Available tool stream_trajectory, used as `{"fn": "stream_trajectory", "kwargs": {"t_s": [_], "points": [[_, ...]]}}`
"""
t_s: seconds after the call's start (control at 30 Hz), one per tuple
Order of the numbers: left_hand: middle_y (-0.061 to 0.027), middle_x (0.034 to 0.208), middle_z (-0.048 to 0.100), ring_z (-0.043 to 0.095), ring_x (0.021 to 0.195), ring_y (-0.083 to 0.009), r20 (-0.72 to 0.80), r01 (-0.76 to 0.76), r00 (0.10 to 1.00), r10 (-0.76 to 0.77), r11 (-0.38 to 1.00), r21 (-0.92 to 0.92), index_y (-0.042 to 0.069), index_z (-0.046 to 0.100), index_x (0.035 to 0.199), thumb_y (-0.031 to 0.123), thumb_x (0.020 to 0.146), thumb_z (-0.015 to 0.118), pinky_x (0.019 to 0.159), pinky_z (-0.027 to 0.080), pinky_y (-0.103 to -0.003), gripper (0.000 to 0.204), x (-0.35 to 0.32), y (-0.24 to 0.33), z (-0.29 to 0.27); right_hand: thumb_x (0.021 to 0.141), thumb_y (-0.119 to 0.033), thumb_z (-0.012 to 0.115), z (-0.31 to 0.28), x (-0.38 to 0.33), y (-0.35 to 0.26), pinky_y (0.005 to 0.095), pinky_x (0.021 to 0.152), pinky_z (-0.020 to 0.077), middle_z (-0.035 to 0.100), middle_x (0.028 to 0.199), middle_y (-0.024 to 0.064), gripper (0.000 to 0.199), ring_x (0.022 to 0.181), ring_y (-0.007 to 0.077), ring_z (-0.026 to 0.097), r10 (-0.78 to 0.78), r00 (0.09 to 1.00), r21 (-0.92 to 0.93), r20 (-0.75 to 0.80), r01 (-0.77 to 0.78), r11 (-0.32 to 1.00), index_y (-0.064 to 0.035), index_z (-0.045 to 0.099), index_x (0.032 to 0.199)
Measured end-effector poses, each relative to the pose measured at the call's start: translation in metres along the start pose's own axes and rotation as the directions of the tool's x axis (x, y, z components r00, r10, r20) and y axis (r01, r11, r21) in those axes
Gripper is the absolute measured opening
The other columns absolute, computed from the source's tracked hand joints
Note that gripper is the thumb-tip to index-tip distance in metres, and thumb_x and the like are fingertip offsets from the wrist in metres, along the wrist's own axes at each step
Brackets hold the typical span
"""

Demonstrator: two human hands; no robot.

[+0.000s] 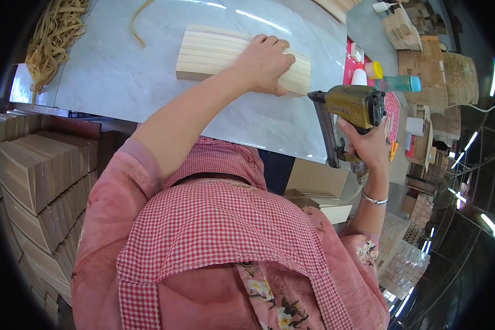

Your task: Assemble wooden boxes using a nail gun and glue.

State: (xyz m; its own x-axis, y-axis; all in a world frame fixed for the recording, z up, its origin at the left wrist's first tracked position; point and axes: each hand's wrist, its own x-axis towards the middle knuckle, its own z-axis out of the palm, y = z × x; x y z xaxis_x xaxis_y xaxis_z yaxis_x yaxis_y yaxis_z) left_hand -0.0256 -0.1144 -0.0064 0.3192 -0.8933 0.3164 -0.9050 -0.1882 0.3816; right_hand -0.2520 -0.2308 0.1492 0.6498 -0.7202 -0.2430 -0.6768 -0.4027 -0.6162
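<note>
Left hand [265, 63] presses flat, fingers spread, on ridged pale wood slats [214, 55], upper centre; right hand [368, 146] clamped around a brassy metal nail gun [349, 113] at right.

A single head-worn fisheye view looks steeply down from above the person's chest, close enough that the red-checked apron [220, 231] fills the lower centre of the frame. The lens faces forward and down over a pale marble-patterned worktable [148, 77] across the upper half, where the left hand [264, 63] and, at mid right, the right hand [368, 146] with a nail gun [349, 110] fall within reach. Straight edges bow toward the dark circular rim. Stacked wooden blocks [38, 170] sit at the left edge; the shop floor curves away at lower right.
</note>
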Motion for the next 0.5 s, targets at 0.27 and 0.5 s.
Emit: {"fn": "stream_trajectory", "kwargs": {"t_s": [0.27,0.5], "points": [[-0.0135,0.126,0.064,0.056,0.112,-0.0291,-0.040,-0.034,0.999,0.036,0.998,0.044,0.009,0.075,0.104,0.046,0.067,0.083,0.103,0.037,-0.042,0.052,0.001,-0.001,0.003,0.087,-0.015,0.079,0.011,-0.001,0.001,0.0236,0.039,0.0377,0.058,0.061,0.0029,0.031,0.042,0.0095,0.047,0.066,0.997,0.073,0.033,-0.069,0.995,0.0034,0.063,0.105],[-0.0132,0.125,0.064,0.057,0.112,-0.0288,-0.048,-0.029,0.998,0.031,0.999,0.039,0.009,0.075,0.104,0.045,0.067,0.083,0.103,0.037,-0.042,0.052,0.000,-0.002,0.004,0.088,-0.016,0.078,0.010,0.002,-0.010,0.0229,0.039,0.0371,0.058,0.062,0.0036,0.032,0.042,0.0093,0.047,0.151,0.986,0.015,0.077,-0.152,0.988,0.0043,0.062,0.106]]}}
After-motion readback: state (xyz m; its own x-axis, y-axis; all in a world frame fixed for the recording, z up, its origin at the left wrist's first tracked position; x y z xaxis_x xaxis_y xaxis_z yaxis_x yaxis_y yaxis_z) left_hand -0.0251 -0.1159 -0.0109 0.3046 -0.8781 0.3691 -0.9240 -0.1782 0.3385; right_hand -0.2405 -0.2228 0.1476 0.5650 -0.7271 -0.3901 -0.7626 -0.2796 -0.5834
